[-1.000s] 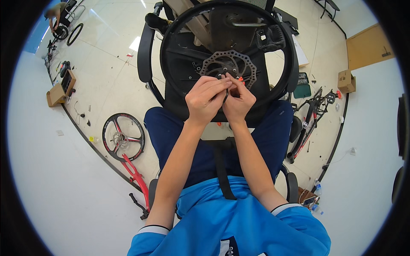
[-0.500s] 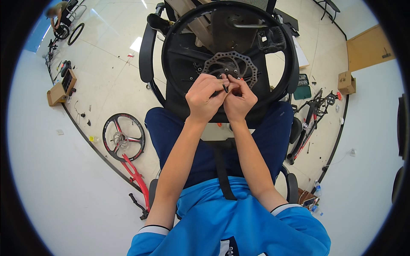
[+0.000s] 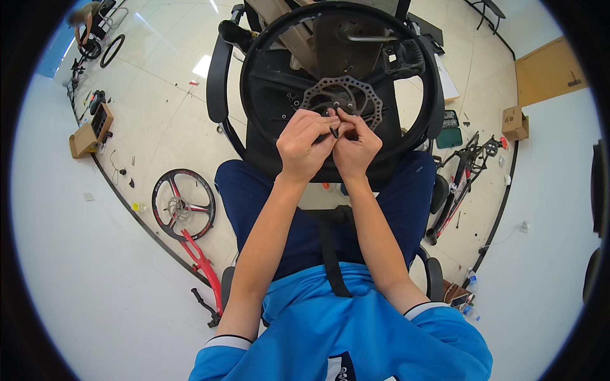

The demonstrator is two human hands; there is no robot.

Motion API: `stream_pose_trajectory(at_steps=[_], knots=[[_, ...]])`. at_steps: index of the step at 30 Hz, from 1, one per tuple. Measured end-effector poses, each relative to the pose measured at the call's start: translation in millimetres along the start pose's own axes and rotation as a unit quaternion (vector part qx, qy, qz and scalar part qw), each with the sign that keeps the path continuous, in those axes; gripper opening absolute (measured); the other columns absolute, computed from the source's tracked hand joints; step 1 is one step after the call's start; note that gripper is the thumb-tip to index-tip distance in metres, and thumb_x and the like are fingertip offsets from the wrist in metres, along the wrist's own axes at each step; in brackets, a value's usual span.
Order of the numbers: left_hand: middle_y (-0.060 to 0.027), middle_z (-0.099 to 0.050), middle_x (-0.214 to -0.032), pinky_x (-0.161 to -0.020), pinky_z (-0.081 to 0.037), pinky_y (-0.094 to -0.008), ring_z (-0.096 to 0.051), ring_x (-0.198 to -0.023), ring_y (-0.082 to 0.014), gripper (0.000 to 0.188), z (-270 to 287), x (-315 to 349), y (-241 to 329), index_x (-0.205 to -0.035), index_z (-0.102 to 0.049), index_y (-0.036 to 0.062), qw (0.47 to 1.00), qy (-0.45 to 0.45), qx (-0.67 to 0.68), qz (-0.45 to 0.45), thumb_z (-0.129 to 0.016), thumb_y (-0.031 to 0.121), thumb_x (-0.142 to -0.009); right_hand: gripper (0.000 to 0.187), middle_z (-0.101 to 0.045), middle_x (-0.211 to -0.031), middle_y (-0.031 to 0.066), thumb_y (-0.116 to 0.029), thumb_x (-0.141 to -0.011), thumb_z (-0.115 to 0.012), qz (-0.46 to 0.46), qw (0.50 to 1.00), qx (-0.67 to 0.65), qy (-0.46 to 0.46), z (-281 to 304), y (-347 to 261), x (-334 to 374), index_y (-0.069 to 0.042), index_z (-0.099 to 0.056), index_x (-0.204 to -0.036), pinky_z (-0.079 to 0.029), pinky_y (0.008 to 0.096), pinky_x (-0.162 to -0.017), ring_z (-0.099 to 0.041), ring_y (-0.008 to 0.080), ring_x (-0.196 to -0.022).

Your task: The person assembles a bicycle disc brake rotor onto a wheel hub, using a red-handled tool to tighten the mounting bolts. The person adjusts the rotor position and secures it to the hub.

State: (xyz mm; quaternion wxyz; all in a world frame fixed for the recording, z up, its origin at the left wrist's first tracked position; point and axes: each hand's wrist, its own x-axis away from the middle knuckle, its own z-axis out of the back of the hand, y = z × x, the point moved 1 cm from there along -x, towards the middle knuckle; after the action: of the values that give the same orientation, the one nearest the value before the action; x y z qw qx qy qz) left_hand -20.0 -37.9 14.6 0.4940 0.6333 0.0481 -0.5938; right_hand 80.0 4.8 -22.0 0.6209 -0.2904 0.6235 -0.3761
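A black bicycle wheel (image 3: pixel 249 120) lies across the seat of a black office chair (image 3: pixel 218 82) in front of me. At its hub sits a silver disc brake rotor (image 3: pixel 376 101) with a wavy, perforated edge. My left hand (image 3: pixel 301 145) is closed, and a short black rod (image 3: pixel 333 132) sticks out between its fingers; the rest of the rod is hidden. Right beside it my right hand (image 3: pixel 357 147) is closed in a pinch, fingertips at the near side of the rotor's centre. What this pinch holds is covered by the fingers.
Small bolts (image 3: pixel 293 100) lie left of the rotor. A three-spoke wheel (image 3: pixel 154 206) and a red frame part (image 3: pixel 202 260) are on the floor at left. At right are a bicycle frame (image 3: pixel 459 184), a green tool case (image 3: pixel 450 138) and a cardboard box (image 3: pixel 515 124). Another person (image 3: pixel 86 24) works far left.
My fingertips have shifted very slightly at the rotor. Both hands and the wheel otherwise keep their places.
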Motion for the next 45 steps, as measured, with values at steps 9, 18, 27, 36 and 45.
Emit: stream_pose_trajectory(at_steps=[9,18,27,36,45], knots=[[-0.0109,-0.076,-0.089,-0.071,-0.057,-0.03,-0.072,-0.083,-0.0238,0.031,0,1,0,-0.098,-0.078,0.0002,0.999,-0.036,0.032,-0.003,-0.074,-0.013,-0.07,0.024,-0.068,-0.069,0.0094,0.006,-0.081,-0.072,-0.024,0.997,0.036,-0.058,8,-9,-7,0.003,-0.075,-0.104,-0.048,0.0227,-0.055,-0.058,0.0069,-0.056],[-0.0092,-0.075,-0.089,-0.072,-0.057,-0.0303,-0.07,-0.081,-0.0224,0.024,-4,-9,8,-0.093,-0.075,-0.0006,0.997,-0.005,0.039,0.071,-0.077,-0.011,-0.071,0.023,-0.062,-0.062,0.003,0.003,-0.081,-0.074,-0.029,0.999,-0.025,-0.004,3,-6,-6,0.0,-0.076,-0.103,-0.045,0.0216,-0.053,-0.054,0.0037,-0.056],[-0.0099,-0.075,-0.091,-0.075,-0.056,-0.0316,-0.071,-0.084,-0.025,0.022,-5,-4,8,-0.091,-0.074,-0.0003,0.999,-0.035,0.027,0.0,-0.073,-0.012,-0.072,0.021,-0.06,-0.063,-0.0004,0.003,-0.081,-0.075,-0.063,0.998,-0.008,-0.009,8,-3,-5,-0.001,-0.076,-0.101,-0.042,0.0199,-0.052,-0.052,0.0018,-0.057],[-0.0101,-0.075,-0.096,-0.076,-0.057,-0.032,-0.07,-0.084,-0.0246,0.027,-14,-9,20,-0.098,-0.076,0.0,0.998,-0.047,0.042,-0.023,-0.072,-0.013,-0.074,0.007,-0.06,-0.062,-0.0019,-0.001,-0.086,-0.077,-0.027,0.999,-0.03,0.03,15,-9,-6,0.003,-0.072,-0.088,-0.038,0.0183,-0.05,-0.049,0.0,-0.056],[-0.0112,-0.075,-0.098,-0.074,-0.057,-0.0316,-0.071,-0.086,-0.0249,0.028,-21,4,16,-0.101,-0.077,-0.0012,0.997,-0.065,0.039,-0.022,-0.07,-0.014,-0.076,0.006,-0.064,-0.065,-0.0002,0.001,-0.088,-0.075,-0.042,0.999,-0.009,0.004,25,1,-4,0.004,-0.074,-0.093,-0.04,0.0179,-0.051,-0.052,0.0005,-0.057]])
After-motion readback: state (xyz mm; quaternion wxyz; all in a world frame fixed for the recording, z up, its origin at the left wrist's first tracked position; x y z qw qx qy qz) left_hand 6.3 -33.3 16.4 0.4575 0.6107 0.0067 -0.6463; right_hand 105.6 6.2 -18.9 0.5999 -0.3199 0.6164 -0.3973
